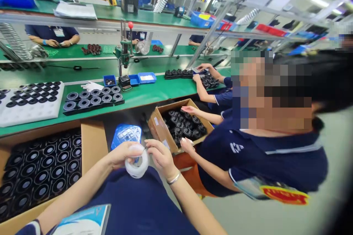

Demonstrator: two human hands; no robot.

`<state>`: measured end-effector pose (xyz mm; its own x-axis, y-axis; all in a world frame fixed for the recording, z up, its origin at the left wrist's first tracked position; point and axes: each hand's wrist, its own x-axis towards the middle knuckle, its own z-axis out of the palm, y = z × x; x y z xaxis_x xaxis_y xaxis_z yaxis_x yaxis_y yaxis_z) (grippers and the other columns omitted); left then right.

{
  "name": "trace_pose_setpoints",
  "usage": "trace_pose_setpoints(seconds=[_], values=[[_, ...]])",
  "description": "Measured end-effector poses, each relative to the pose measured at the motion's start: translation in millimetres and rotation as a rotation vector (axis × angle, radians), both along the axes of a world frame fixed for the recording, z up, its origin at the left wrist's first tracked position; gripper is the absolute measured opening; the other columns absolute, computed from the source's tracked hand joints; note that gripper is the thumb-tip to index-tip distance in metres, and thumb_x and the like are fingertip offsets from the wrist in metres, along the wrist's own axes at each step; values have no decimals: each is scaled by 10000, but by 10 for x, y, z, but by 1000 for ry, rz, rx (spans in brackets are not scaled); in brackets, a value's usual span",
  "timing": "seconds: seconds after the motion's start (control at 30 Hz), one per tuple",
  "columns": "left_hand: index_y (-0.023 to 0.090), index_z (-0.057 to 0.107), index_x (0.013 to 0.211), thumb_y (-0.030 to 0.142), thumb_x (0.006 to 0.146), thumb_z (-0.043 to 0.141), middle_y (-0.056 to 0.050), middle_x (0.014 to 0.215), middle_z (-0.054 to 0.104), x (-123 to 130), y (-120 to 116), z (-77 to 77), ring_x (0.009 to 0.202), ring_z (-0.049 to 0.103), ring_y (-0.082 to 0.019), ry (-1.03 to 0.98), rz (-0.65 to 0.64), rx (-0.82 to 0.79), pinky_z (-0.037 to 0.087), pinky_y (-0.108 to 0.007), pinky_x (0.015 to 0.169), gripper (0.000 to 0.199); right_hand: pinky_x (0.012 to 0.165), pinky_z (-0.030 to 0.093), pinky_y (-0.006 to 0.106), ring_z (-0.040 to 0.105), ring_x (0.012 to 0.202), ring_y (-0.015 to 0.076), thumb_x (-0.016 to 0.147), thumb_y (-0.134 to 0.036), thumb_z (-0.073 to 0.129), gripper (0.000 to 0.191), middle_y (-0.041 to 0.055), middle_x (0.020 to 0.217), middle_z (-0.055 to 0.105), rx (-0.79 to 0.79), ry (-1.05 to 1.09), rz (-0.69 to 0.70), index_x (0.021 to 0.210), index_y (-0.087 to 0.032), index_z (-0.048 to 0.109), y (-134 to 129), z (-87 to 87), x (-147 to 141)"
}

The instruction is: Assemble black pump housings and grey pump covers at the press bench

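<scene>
In front of my body, my left hand (124,154) is closed on the upper left side of a translucent white ring (137,172), which looks like a roll of tape. My right hand (162,159), with a silver bangle on the wrist, pinches at the ring's upper right edge. A small dark bit shows at those fingertips, too small to name. Just beyond the hands is a blue stool seat (121,136) with a patterned top.
At left, an open carton (95,143) holds rows of black round parts. Ringed parts in black trays (95,101) and a white foam tray (56,106) lie on the green bench (146,93). A co-worker (264,158) stands close at right, hands over another carton (162,126).
</scene>
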<state>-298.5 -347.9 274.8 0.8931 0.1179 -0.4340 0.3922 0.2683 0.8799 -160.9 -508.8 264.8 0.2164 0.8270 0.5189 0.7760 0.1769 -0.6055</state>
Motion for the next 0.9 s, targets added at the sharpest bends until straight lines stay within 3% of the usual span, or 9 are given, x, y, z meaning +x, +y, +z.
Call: trace_pose_setpoints(seconds=[0.1, 0.2, 0.27, 0.33, 0.4, 0.47, 0.6, 0.7, 0.9], values=[[134, 642, 968, 496, 684, 752, 14, 694, 593, 93, 476, 111, 524, 443, -71, -30, 105, 88, 342, -177, 459, 473, 911, 519, 350, 615, 1061, 190, 926, -97, 465, 230, 85, 1127, 634, -56, 141, -31, 924, -235, 649, 500, 165, 120], [148, 661, 999, 407, 705, 746, -14, 807, 660, 181, 864, 117, 643, 558, -123, -43, 198, 223, 440, -204, 526, 401, 950, 487, 387, 589, 1077, 212, 909, -129, 502, 192, 84, 1104, 609, -120, 285, -84, 918, -243, 656, 882, 268, 203], [168, 676, 983, 361, 715, 741, -28, 903, 688, 238, 1038, 70, 780, 611, -159, -68, 254, 331, 510, -252, 679, 337, 878, 499, 372, 588, 994, 210, 893, -174, 544, 129, 84, 1062, 589, -144, 391, -122, 917, -232, 657, 1070, 284, 234], [198, 687, 984, 332, 735, 730, -30, 997, 696, 287, 1144, 12, 938, 619, -189, -97, 307, 438, 506, -307, 873, 286, 789, 500, 339, 590, 899, 193, 877, -234, 590, 111, 74, 1019, 590, -198, 596, -132, 969, -221, 649, 1219, 275, 262], [229, 691, 1001, 330, 771, 712, -22, 1028, 696, 323, 1199, -37, 1004, 612, -195, -121, 344, 523, 471, -326, 961, 252, 754, 487, 318, 598, 854, 181, 867, -300, 621, 185, 59, 978, 618, -267, 874, -129, 1029, -212, 642, 1335, 257, 306], [252, 689, 1021, 338, 816, 691, -13, 1017, 698, 348, 1228, -71, 989, 622, -183, -166, 354, 646, 472, -306, 945, 222, 761, 474, 310, 607, 848, 177, 859, -347, 642, 218, 48, 929, 653, -321, 1073, -127, 1016, -199, 671, 1423, 244, 377], [264, 656, 1074, 316, 900, 629, 1, 992, 700, 402, 1247, -82, 917, 648, -146, -254, 338, 961, 495, -244, 826, 184, 759, 477, 314, 631, 875, 191, 831, -422, 672, 328, 80, 960, 699, -403, 1238, 13, 1037, -175, 737, 1541, 228, 577], [247, 627, 1105, 305, 934, 584, -8, 1024, 700, 496, 1220, -49, 926, 658, -138, -248, 329, 1111, 511, -230, 807, 185, 768, 473, 303, 629, 856, 169, 825, -445, 692, 387, 80, 951, 703, -412, 1399, 103, 1094, -170, 735, 1610, 211, 722], [222, 628, 1106, 366, 956, 547, -42, 1011, 716, 822, 1136, 1, 881, 674, -154, -309, 262, 1284, 515, -251, 766, 223, 752, 468, 284, 595, 785, 145, 792, -353, 726, 301, 56, 881, 700, -362, 1471, 122, 1034, -176, 756, 1550, 252, 1041]])
